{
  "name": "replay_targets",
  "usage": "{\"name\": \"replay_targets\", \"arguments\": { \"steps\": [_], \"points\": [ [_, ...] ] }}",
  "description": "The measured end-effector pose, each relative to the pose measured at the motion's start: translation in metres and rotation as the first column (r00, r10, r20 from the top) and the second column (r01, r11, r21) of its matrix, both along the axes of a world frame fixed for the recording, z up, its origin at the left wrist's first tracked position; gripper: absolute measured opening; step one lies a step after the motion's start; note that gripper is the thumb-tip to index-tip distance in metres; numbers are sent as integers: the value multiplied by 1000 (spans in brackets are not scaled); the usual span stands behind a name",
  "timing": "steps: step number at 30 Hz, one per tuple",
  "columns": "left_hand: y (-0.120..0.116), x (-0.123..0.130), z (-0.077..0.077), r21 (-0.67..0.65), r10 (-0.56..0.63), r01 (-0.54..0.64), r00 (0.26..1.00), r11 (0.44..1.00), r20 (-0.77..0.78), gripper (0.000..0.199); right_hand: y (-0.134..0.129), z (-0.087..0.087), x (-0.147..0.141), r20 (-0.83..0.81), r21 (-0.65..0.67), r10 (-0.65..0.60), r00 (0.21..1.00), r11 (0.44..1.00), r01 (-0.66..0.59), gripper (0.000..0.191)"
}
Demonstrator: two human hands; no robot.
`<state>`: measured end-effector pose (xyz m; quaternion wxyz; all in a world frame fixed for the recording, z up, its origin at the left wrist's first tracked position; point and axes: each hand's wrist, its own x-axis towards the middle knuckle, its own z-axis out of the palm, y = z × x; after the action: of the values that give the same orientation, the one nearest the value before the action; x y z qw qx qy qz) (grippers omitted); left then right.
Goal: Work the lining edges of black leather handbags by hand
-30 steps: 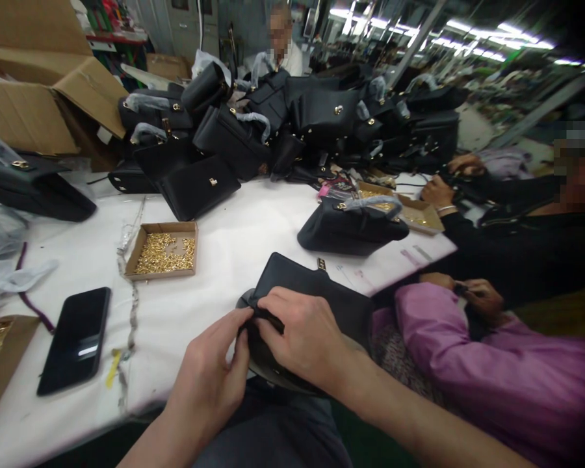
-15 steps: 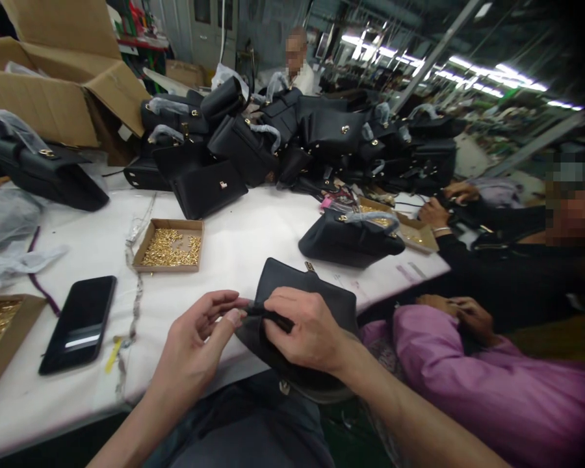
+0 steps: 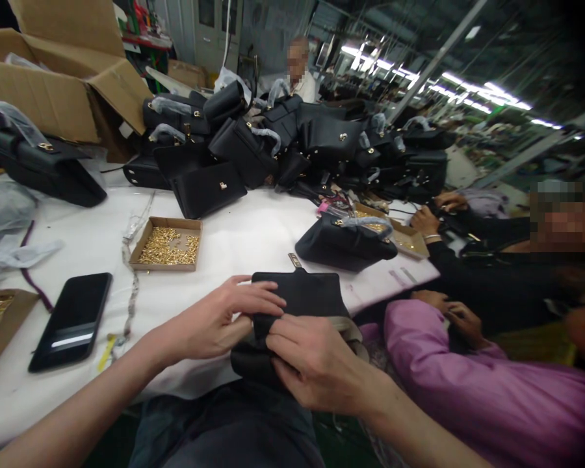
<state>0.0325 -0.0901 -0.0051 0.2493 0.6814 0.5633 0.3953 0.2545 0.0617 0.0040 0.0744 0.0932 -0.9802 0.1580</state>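
A black bag (image 3: 302, 292) lies at the table's front edge, its flap folded back and a metal clasp (image 3: 295, 261) at the flap's far edge. My right hand (image 3: 316, 361) is closed on the bag's near part, fingertips pressed together. My left hand (image 3: 229, 315) comes in from the left, its fingers bent over the flap's left side and its thumb below them, apart from the fingers. Anything small between the right fingertips is hidden. Beyond the bag, another black handbag (image 3: 344, 240) with a wrapped handle stands on the table.
Cardboard trays of gold-coloured pieces (image 3: 197, 250) stand on the white table (image 3: 244, 227). A phone (image 3: 73, 322) lies at left. Many black bags (image 3: 253, 153) are piled behind, near a large carton (image 3: 39, 97). A person's pink sleeve (image 3: 448, 364) is close at right.
My left hand has moved right, onto the flap, with its fingers straighter. My right hand has shifted slightly right and down. The bag has turned, and its clasp has moved left.
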Motion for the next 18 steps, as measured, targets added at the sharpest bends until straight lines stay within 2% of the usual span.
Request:
{"name": "replay_targets", "arguments": {
  "steps": [2, 4, 9, 12, 14, 16, 18],
  "points": [
    [0, 8, 0, -58, -88, 83, 993, 995, -81, 81, 4, 1, 6, 4, 19, -45, 999, 999, 45, 10],
    [-4, 17, -3, -61, -92, 84, 987, 995, -133, 81, 8, 2, 13, 22, 25, -84, 996, 996, 83, 10],
    [-11, 36, -13, -13, -84, 83, 972, 996, -221, 49, 10, 5, 29, 83, 66, -71, 994, 996, 66, 10],
    [-12, 41, -9, -10, -66, 66, 971, 998, -229, 37, 9, 6, 32, 116, 89, -83, 990, 993, 72, 10],
    [-17, 42, -5, -34, -38, 31, 970, 999, -239, 36, 6, 6, 29, 119, 57, -101, 988, 994, 95, 10],
    [-28, 43, -6, -77, -1, -19, 967, 997, -254, 46, 0, 2, 23, 116, -48, -142, 983, 988, 148, 9],
    [-44, 44, -16, -125, 41, -78, 960, 989, -277, 77, -10, -6, 15, 132, -220, -204, 970, 948, 229, 10]
  ]
}}
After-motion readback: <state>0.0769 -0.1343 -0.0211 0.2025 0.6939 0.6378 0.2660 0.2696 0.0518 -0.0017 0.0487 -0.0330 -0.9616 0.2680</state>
